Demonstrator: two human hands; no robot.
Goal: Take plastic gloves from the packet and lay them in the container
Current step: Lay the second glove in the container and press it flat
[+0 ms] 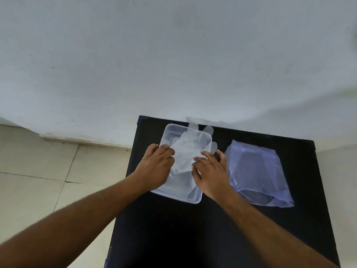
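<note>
Black desk [173,229] carried everything. Left hand [157,167] and right hand [209,175] rested fingers-spread, open, pressing a clear plastic glove [186,151] into the clear container [173,192] mid-desk. Glove's fingertips overhung container's far rim. Bluish packet [258,171] lay just beside the container, toward the desk's right edge. White wall [173,55] behind.

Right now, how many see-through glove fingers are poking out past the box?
3. One glove finger pokes over the container's far rim, another just right of it, a third beside the right rim. More may be hidden under the hands.
</note>
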